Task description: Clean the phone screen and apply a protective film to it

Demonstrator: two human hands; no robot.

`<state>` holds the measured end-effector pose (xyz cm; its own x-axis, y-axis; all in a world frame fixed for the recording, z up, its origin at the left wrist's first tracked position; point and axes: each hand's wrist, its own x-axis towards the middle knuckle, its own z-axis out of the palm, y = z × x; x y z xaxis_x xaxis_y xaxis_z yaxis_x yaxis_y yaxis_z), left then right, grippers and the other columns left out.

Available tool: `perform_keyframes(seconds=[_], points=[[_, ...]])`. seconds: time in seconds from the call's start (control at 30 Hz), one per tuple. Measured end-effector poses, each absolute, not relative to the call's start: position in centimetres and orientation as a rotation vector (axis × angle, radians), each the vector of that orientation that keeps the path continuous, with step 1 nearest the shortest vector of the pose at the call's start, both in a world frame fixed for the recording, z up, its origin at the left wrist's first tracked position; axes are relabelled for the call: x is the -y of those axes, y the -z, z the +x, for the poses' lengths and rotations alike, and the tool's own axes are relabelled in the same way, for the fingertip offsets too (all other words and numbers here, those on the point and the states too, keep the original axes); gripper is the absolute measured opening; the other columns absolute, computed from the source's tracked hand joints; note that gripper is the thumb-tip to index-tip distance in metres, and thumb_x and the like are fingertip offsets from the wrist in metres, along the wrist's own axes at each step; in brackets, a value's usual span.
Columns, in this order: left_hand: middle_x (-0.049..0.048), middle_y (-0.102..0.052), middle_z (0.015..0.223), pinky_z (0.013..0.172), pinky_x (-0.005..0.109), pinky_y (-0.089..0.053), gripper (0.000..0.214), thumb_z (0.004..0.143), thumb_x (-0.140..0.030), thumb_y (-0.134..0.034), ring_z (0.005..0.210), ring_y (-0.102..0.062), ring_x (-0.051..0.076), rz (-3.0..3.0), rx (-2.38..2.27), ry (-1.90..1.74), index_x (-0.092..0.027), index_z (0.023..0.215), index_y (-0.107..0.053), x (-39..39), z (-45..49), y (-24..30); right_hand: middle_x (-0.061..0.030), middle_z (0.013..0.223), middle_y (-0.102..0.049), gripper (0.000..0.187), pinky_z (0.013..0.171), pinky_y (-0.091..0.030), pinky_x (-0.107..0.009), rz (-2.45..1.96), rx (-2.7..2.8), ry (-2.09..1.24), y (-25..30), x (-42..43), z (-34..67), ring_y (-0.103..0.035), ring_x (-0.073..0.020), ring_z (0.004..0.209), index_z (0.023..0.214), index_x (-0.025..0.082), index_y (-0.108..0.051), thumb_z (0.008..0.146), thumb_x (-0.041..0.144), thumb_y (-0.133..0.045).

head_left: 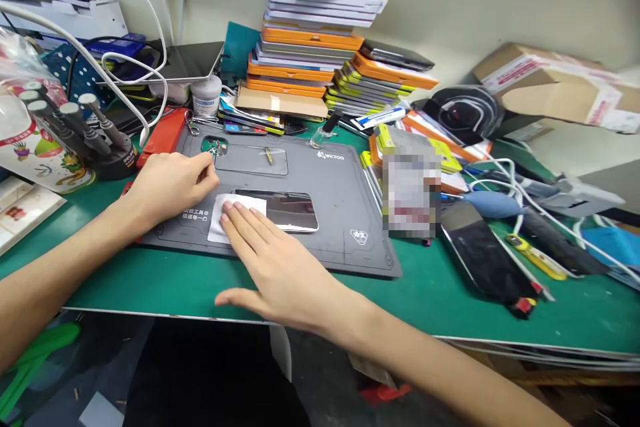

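Observation:
A phone (295,208) with a dark, glossy face lies flat on a grey work mat (340,207). Over the phone's left end is a white wipe (218,229). My right hand (285,267) lies flat on this wipe, fingers stretched out together and thumb held apart. To the left of the wipe, my left hand (173,183) rests on the mat in a loose fist, with nothing visible in it. Farther back on the mat, small screws and parts (215,147) sit in a recess, and a small brass-coloured piece (269,156) lies in a shallow tray.
A small bottle with a black cap (324,132) stands at the mat's back edge. Stacked flat boxes (305,53) rise behind it. Screwdrivers in a holder (107,153) stand at left. On the right lie a black phone screen (487,257), a yellow cutter (537,257) and cables.

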<state>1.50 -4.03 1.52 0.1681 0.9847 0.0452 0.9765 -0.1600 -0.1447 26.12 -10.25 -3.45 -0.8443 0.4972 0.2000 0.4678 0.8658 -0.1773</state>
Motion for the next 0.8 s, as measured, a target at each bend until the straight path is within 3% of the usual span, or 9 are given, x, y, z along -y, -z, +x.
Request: perform_keyframes(seconds=[0.23, 0.4, 0.6, 0.8], points=[[0.0132, -0.079, 0.079, 0.064, 0.04, -0.032, 0.052, 0.103, -0.046, -0.029, 0.076, -0.077, 0.036, -2.251, 1.917, -0.006, -0.024, 0.105, -0.076, 3.7, 1.0, -1.2, -0.0316, 0.187, -0.034, 0.11, 0.149, -0.029, -0.055, -0.939, 2.801, -0.145, 2.6, 7.5, 24.9, -0.033, -0.0402, 0.179, 0.177, -0.01, -0.041, 0.116, 0.081, -0.047], [0.0113, -0.074, 0.073, 0.065, 0.041, -0.03, 0.053, 0.102, -0.05, -0.027, 0.068, -0.071, 0.035, -2.293, 1.952, 0.015, -0.026, 0.102, -0.075, 3.6, 1.0, -1.1, -0.034, 0.186, -0.035, 0.114, 0.15, -0.028, -0.056, -0.889, 2.727, 0.002, 3.9, 11.2, 25.8, -0.034, -0.0439, 0.179, 0.175, -0.013, -0.042, 0.113, 0.083, -0.051], [0.0097, -0.072, 0.074, 0.065, 0.042, -0.027, 0.048, 0.103, -0.049, -0.028, 0.069, -0.07, 0.033, -2.289, 1.934, -0.039, -0.028, 0.097, -0.07, 3.6, 1.3, -1.5, -0.032, 0.187, -0.037, 0.103, 0.148, -0.033, -0.057, -1.018, 2.704, -0.081, 3.8, 9.6, 27.0, -0.038, -0.0408, 0.178, 0.176, -0.009, -0.044, 0.119, 0.076, -0.044], [0.0086, -0.072, 0.073, 0.068, 0.041, -0.04, 0.04, 0.105, -0.046, -0.037, 0.074, -0.075, 0.034, -2.283, 1.972, 0.065, -0.029, 0.096, -0.072, 3.6, 1.0, -1.3, -0.0328, 0.187, -0.036, 0.103, 0.146, -0.036, -0.06, -1.166, 2.675, -0.144, 3.1, 9.6, 29.5, -0.035, -0.0406, 0.179, 0.178, -0.008, -0.042, 0.119, 0.076, -0.04]])
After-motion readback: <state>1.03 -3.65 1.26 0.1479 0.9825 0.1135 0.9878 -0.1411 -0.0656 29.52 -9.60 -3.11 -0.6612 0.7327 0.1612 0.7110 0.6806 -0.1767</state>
